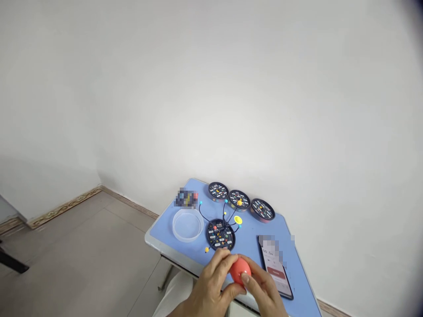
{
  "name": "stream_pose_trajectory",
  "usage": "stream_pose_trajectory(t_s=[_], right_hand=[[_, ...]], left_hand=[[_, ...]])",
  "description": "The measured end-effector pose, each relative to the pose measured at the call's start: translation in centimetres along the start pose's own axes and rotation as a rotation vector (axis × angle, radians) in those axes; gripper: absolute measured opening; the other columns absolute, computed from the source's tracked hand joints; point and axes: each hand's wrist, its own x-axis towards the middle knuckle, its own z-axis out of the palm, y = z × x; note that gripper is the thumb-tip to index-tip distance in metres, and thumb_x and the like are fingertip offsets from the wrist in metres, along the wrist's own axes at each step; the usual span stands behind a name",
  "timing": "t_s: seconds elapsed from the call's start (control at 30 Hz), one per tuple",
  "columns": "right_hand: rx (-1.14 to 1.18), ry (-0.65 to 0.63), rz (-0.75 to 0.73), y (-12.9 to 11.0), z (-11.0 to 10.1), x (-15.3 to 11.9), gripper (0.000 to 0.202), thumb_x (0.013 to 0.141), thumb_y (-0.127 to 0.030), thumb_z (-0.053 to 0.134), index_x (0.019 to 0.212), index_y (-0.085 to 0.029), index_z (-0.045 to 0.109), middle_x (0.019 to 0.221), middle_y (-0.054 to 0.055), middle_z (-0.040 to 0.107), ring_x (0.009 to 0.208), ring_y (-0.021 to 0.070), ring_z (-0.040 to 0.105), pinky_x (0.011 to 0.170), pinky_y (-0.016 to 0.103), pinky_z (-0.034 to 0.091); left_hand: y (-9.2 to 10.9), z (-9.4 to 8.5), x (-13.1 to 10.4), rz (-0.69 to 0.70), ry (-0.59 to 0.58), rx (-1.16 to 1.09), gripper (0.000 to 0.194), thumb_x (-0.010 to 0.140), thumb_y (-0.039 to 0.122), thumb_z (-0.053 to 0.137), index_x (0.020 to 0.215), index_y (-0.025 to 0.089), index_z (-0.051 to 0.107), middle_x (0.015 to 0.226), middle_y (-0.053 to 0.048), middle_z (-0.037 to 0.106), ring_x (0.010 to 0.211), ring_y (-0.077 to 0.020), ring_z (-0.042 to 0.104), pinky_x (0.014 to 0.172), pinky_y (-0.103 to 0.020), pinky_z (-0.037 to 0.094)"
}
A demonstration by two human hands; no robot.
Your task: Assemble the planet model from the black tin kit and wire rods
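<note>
Head view, red ball: we hold the red ball (240, 269) over the table's (244, 246) near edge, between both hands.
Left hand: our left hand (209, 284) grasps the ball from its left, fingers curled over the top, thumb beneath.
Right hand: our right hand (266, 288) grips the same ball from the right, thumb pressed on its near face, fingers behind.
Stemmed model: just beyond our left fingers we see a round black base (228, 242) with curved black stems, tipped by small coloured balls and a yellow disc (238, 219).
Clear dish: a shallow round clear dish (187, 226) sits near the left edge.
Far edge: three round printed tins (218, 191) line up here.
Far left corner: we note a dark packet (186, 198), its print blurred.
Right edge: a phone (275, 266) lies alongside, screen lit, partly blurred.
</note>
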Motion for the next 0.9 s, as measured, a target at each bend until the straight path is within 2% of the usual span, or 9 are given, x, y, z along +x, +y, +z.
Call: stream_pose_trajectory(t_s=[0.2, 0.3, 0.4, 0.43, 0.53, 0.6, 0.67, 0.8, 0.9], right_hand=[[0.088, -0.042, 0.119, 0.1, 0.2, 1.1, 0.052, 0.063, -0.063, 0.076, 0.094, -0.023, 0.077, 0.104, 0.008, 0.075, 0.111, 0.0331, 0.060, 0.097, 0.043, 0.047], [0.088, -0.048, 0.145, 0.7, -0.1, 1.7, 0.053, 0.063, -0.066, 0.075, 0.091, -0.021, 0.076, 0.093, 0.008, 0.075, 0.102, 0.0328, 0.063, 0.091, 0.043, 0.049], [-0.035, -0.099, 0.086, -1.2, -0.8, 3.2, 0.049, 0.070, -0.065, 0.069, 0.088, -0.020, 0.075, 0.077, 0.007, 0.071, 0.085, 0.0305, 0.064, 0.081, 0.042, 0.052], [-0.113, -0.125, 0.051, -2.4, -1.1, 3.9, 0.047, 0.074, -0.064, 0.067, 0.090, -0.020, 0.075, 0.073, 0.006, 0.070, 0.083, 0.0296, 0.064, 0.079, 0.041, 0.051], [-0.385, -0.187, -0.040, -6.8, -1.8, 6.7, 0.046, 0.080, -0.062, 0.059, 0.100, -0.023, 0.073, 0.075, 0.005, 0.069, 0.083, 0.0278, 0.061, 0.080, 0.038, 0.049], [-0.500, -0.293, -0.052, -9.2, -1.9, 8.7, 0.043, 0.081, -0.058, 0.059, 0.101, -0.023, 0.072, 0.087, 0.005, 0.071, 0.088, 0.0272, 0.061, 0.082, 0.036, 0.048], [-0.578, -0.384, -0.043, -10.6, -1.8, 10.6, 0.038, 0.083, -0.054, 0.056, 0.094, -0.021, 0.073, 0.089, 0.004, 0.070, 0.088, 0.0257, 0.060, 0.081, 0.034, 0.047], [-0.563, -0.488, 0.024, -11.3, -1.4, 13.4, 0.035, 0.084, -0.047, 0.052, 0.090, -0.020, 0.073, 0.084, 0.004, 0.067, 0.079, 0.0211, 0.058, 0.078, 0.034, 0.048], [-0.582, -0.483, 0.038, -11.1, -1.2, 14.5, 0.034, 0.083, -0.047, 0.052, 0.087, -0.020, 0.072, 0.081, 0.003, 0.067, 0.076, 0.0198, 0.057, 0.074, 0.032, 0.048]], left_hand=[[-1.0, 0.2, 0.6, 0.159, -0.057, 0.088, 0.046, 0.095, 0.029, 0.053, 0.139, 0.018, 0.042, 0.112, -0.014, 0.065, 0.101, -0.0239, 0.067, 0.088, -0.036, 0.058], [-1.6, 0.1, 0.6, 0.138, -0.099, 0.115, 0.061, 0.092, 0.031, 0.059, 0.145, 0.020, 0.033, 0.118, -0.015, 0.064, 0.106, -0.0253, 0.065, 0.090, -0.036, 0.058], [-1.8, -0.4, 0.6, 0.087, -0.116, 0.075, 0.086, 0.084, 0.046, 0.066, 0.151, 0.021, 0.018, 0.132, -0.018, 0.056, 0.120, -0.0298, 0.058, 0.093, -0.041, 0.056], [-1.8, -0.8, 0.8, 0.058, -0.092, 0.047, 0.086, 0.084, 0.050, 0.064, 0.151, 0.022, 0.019, 0.135, -0.019, 0.054, 0.120, -0.0299, 0.057, 0.093, -0.041, 0.056], [-2.4, -2.1, 1.9, -0.144, 0.082, -0.060, 0.042, 0.099, 0.039, 0.045, 0.137, 0.021, 0.043, 0.124, -0.014, 0.060, 0.103, -0.0218, 0.064, 0.088, -0.036, 0.056], [-3.6, -3.0, 3.1, -0.312, 0.173, -0.088, 0.028, 0.100, 0.028, 0.038, 0.120, 0.018, 0.056, 0.109, -0.011, 0.065, 0.093, -0.0186, 0.065, 0.086, -0.034, 0.054], [-5.4, -3.5, 4.5, -0.378, 0.120, -0.092, 0.024, 0.097, 0.024, 0.042, 0.105, 0.017, 0.062, 0.099, -0.009, 0.068, 0.090, -0.0190, 0.064, 0.083, -0.032, 0.052], [-8.9, -3.5, 6.9, -0.469, -0.118, -0.092, 0.025, 0.090, 0.016, 0.040, 0.088, 0.016, 0.065, 0.090, -0.005, 0.068, 0.087, -0.0174, 0.061, 0.081, -0.028, 0.047], [-10.4, -3.0, 7.9, -0.481, -0.239, -0.095, 0.025, 0.085, 0.015, 0.042, 0.067, 0.016, 0.059, 0.063, 0.003, 0.054, 0.067, -0.0136, 0.052, 0.065, -0.023, 0.041]])
